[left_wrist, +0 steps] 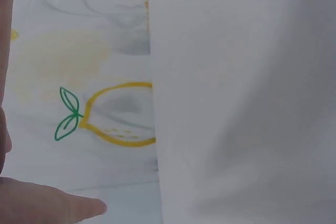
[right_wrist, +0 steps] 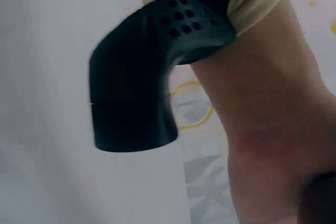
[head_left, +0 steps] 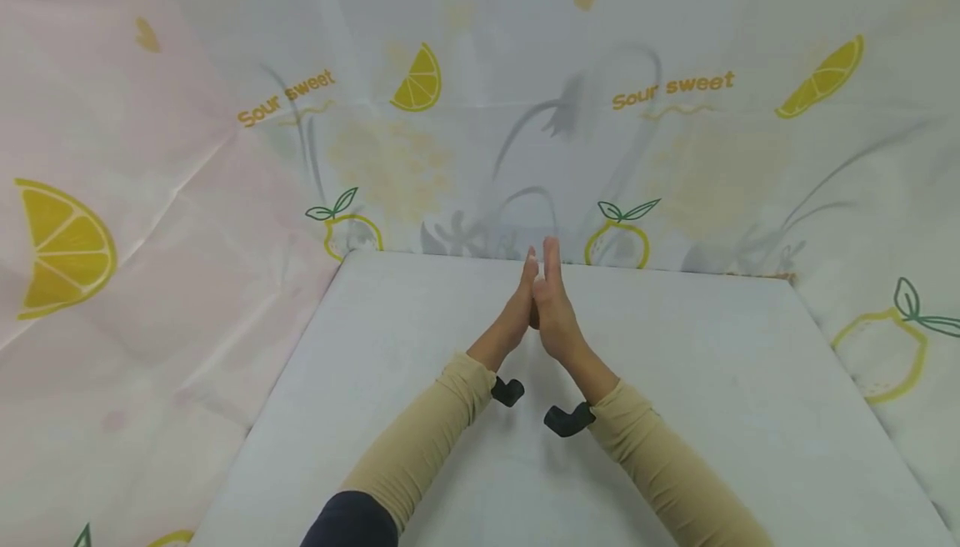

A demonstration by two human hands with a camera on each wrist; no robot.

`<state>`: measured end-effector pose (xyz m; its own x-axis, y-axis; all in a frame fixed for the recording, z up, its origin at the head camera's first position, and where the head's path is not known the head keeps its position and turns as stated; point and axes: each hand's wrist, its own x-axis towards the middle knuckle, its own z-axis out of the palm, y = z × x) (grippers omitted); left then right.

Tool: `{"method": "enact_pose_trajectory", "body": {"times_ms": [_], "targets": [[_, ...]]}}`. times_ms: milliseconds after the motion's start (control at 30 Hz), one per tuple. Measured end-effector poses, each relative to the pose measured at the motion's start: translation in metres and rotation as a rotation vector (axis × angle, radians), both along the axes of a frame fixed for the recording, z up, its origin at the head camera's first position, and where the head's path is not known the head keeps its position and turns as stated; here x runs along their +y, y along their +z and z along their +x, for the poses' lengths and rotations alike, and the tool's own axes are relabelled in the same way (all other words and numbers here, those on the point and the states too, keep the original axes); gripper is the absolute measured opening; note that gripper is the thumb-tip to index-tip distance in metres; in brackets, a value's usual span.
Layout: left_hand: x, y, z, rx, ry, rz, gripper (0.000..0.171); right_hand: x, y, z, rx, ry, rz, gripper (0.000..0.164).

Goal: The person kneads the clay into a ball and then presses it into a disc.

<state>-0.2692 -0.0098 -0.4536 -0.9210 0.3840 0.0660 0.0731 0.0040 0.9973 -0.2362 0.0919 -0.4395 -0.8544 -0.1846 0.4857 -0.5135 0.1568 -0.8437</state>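
Observation:
Over the far half of the white table (head_left: 660,414), my left hand (head_left: 516,313) and right hand (head_left: 557,313) meet palm to palm in the head view. Their fingers are straight and point away from me toward the back wall. No object shows between the palms, though their inner faces are mostly hidden. In the left wrist view, a fingertip (left_wrist: 86,206) and part of the hand show at the left edge. The right wrist view catches the other arm's bare wrist (right_wrist: 268,98) below a tan cuff, with a black curved camera mount (right_wrist: 131,82) on it.
Lemon-print cloth (head_left: 480,47) with "Sour sweet" lettering hangs behind the table and along both sides. The table's far edge (head_left: 450,258) runs just beyond the hands. Another black curved mount (head_left: 568,419) juts inward from the right cuff.

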Motion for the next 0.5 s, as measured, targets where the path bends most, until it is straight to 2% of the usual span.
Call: {"method": "enact_pose_trajectory", "body": {"times_ms": [133,267,433,500], "targets": [[0.001,-0.005,0.004,-0.032,-0.057,0.054,0.093,0.002,0.004,-0.006,0.049,-0.018,-0.014,0.088],[0.001,-0.005,0.009,-0.046,-0.143,0.137,0.089,0.006,0.005,-0.013,0.058,-0.008,-0.066,0.101],[0.001,0.000,0.014,-0.016,-0.252,0.150,0.083,0.013,0.004,-0.021,0.032,-0.027,-0.081,0.098],[0.000,0.003,0.016,0.009,-0.281,0.149,0.087,0.016,0.004,-0.024,0.030,-0.060,-0.047,0.087]]}}
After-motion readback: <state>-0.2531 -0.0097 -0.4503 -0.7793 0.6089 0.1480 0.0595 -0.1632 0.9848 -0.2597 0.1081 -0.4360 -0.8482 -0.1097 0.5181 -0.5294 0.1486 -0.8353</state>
